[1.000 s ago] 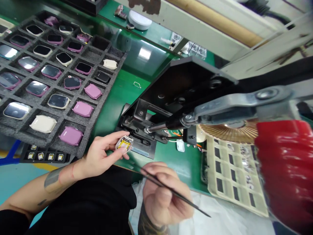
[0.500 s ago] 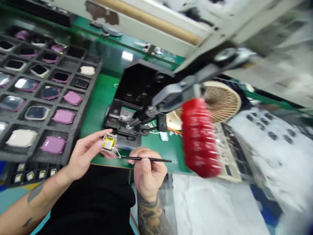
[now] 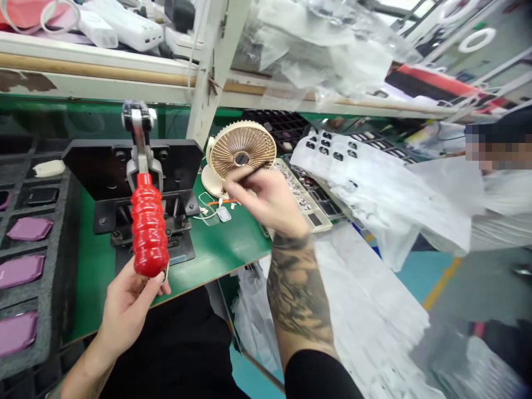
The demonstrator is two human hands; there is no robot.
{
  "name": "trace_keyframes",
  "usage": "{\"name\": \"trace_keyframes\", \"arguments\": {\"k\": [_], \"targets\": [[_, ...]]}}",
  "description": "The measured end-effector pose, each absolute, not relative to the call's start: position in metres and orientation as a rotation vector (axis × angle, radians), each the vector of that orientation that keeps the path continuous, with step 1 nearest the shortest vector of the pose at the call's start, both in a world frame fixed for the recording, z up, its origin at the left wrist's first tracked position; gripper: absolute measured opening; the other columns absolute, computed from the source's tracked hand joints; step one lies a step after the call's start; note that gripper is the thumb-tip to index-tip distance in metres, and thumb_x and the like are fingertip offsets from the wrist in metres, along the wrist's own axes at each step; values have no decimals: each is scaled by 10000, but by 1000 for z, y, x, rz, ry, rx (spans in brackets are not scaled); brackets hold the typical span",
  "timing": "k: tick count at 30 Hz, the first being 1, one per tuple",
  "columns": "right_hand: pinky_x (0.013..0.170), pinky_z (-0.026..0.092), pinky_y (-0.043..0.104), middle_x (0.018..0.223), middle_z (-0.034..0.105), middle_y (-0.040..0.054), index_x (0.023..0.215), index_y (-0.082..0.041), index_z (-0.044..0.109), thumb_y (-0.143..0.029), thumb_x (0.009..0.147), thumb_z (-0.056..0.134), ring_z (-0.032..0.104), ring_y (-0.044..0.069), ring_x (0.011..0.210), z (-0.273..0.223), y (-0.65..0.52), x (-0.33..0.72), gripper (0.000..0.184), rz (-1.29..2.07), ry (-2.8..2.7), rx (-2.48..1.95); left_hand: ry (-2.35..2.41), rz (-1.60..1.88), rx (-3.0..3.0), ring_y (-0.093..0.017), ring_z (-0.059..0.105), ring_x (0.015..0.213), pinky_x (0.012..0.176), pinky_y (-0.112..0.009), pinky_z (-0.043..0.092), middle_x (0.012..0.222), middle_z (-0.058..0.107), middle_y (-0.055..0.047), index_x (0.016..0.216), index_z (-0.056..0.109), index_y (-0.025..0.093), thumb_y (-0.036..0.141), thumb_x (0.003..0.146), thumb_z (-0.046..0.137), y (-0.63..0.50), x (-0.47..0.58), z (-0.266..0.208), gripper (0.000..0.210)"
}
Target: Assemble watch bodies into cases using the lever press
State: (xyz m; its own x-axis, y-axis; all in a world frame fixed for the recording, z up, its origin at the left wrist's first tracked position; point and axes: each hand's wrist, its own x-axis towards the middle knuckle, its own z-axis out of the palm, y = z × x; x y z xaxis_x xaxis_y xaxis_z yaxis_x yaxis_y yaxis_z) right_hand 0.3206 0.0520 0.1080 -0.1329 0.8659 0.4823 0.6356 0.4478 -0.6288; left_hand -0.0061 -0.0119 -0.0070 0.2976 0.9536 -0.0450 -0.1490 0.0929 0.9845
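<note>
While the left hand [image 3: 128, 307] pinches a small watch case [image 3: 167, 272] at the lower end of the red handle [image 3: 149, 227], which partly hides it, the right hand [image 3: 270, 199], rightward of this handle, grips a thin dark tool [image 3: 255, 172].

Bright indoor light here, sharp glints down the red handle [image 3: 149, 230], pale sheen across the green tabletop [image 3: 233, 246], right hand [image 3: 270, 199] softly blurred, far right stretching and smearing, pixelation masking a person's head [image 3: 496, 152]
</note>
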Motion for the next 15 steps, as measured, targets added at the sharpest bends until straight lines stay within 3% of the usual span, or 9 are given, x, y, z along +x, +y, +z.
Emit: {"name": "trace_keyframes", "arguments": {"k": [2,5,9,12,15], "targets": [[766,635,311,990,819,26,1048,-192,828,-470,1101,727,758,147,835,102,79,303,300,91,-1643,-1198,946,1030,1203,-156,736,734,708,-273,604,935,789,-26,1427,690,208,362,1072,791,-14,-6,-7,400],[860,665,373,1115,818,35,1190,-235,819,-385,1119,707,771,186,959,91,78,292,200,-195,-1637,-1164,1013,1050,1196,-177,769,770,730,-288,633,960,808,-26,1355,691,222,383,1054,812,-20,-8,-8,362],[803,629,355,1090,815,49,1325,-266,777,-224,1101,695,758,196,928,69,21,313,242,-414,-1928,-1231,1112,1014,1243,-250,849,896,861,-363,718,1077,855,-61,1249,750,243,438,1007,851,-28,-11,-15,327],[755,578,341,1082,809,62,1358,-270,759,-186,1119,624,730,191,893,39,-23,331,287,-487,-2132,-1436,1119,967,1362,-291,854,883,817,-414,742,1119,859,-83,1311,764,255,487,1021,811,-25,-10,-22,375],[735,549,326,1056,794,70,1344,-250,759,-163,1144,542,695,181,858,10,-48,341,309,-435,-2215,-1645,1031,872,1520,-278,839,836,801,-390,729,1020,846,-68,1378,740,257,491,1058,750,-19,-4,-28,396]]}}
